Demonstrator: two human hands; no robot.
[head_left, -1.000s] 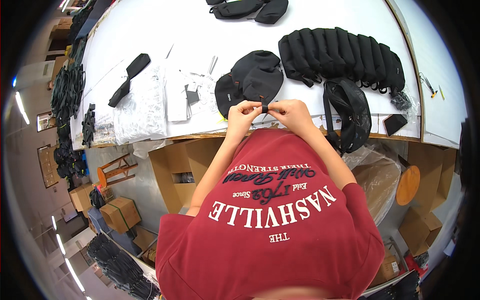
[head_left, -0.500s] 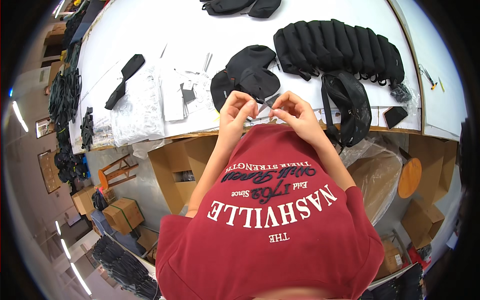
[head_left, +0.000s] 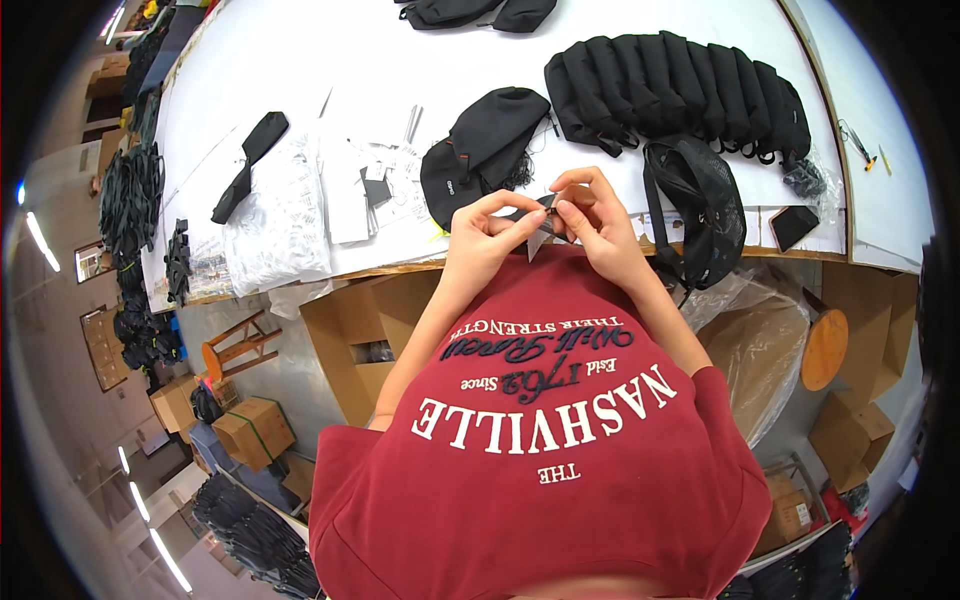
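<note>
My left hand [head_left: 488, 238] and my right hand [head_left: 600, 222] meet at the table's near edge, just in front of my shirt. Both are pinched at one spot on a small dark piece that the fingers mostly cover. A grey, pointed tag [head_left: 537, 243] hangs below the fingertips, along with some black material. Just beyond my hands lies a black fabric bag [head_left: 485, 135] with an orange detail. A tangle of thin black cords [head_left: 517, 172] rests at its right side.
Several black pouches [head_left: 680, 90] stand in a row at the far right, with a black mesh bag [head_left: 700, 210] before them. A dark phone [head_left: 793, 228] lies rightward. Leftward are paper tags [head_left: 385, 185], a clear plastic bag [head_left: 275, 215] and a narrow black pouch [head_left: 250, 165].
My hands have come closer together, and my right fingers have risen. The rounded black piece over the front of the bag has left that spot, uncovering the cords. The grey tag now shows more fully.
</note>
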